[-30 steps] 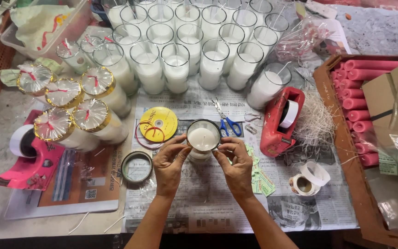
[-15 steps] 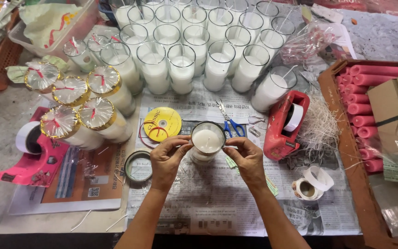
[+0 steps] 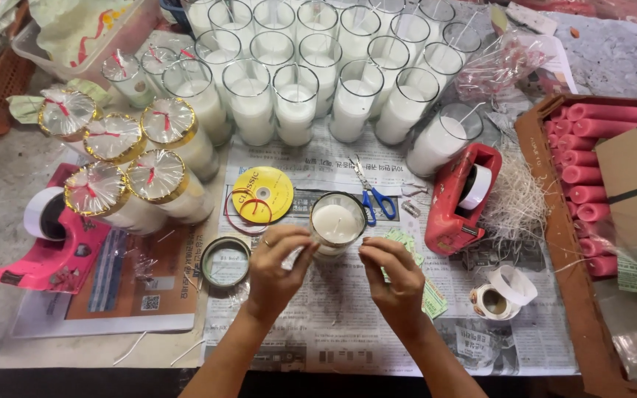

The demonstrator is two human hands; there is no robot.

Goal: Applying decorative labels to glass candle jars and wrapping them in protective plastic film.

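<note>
The one camera sits on my head and looks almost straight down at the bench (image 3: 318,332), close in. My forearms come in from the bottom edge; my left hand (image 3: 274,265) and right hand (image 3: 396,276) sit near centre. The far edge is cut off, I think.

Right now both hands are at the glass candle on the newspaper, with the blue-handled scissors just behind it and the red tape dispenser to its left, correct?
Not quite. The head view shows the red tape dispenser to the right of the glass candle, not the left. The rest holds: the left hand and right hand are at the candle on the newspaper, with the blue-handled scissors just behind it.
</note>
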